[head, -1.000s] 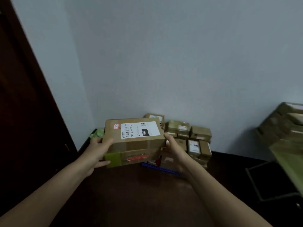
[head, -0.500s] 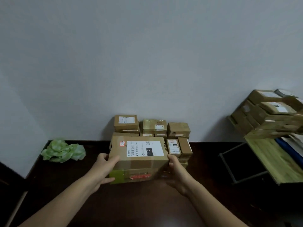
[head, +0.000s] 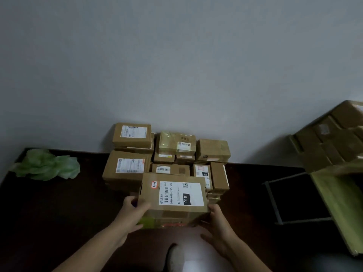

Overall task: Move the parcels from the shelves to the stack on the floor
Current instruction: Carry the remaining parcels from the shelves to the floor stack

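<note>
Lower centre of frame: the left hand (head: 135,210) and right hand (head: 218,222) clamp opposite ends of a labelled box (head: 173,199), just before the floor stack (head: 169,154).

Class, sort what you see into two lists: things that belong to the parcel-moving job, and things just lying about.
Part of the job:
- held parcel
- left hand and right hand gripping it
- stack of parcels on the floor
- shelf parcels

Just lying about:
- green crumpled bag
- metal frame
</note>
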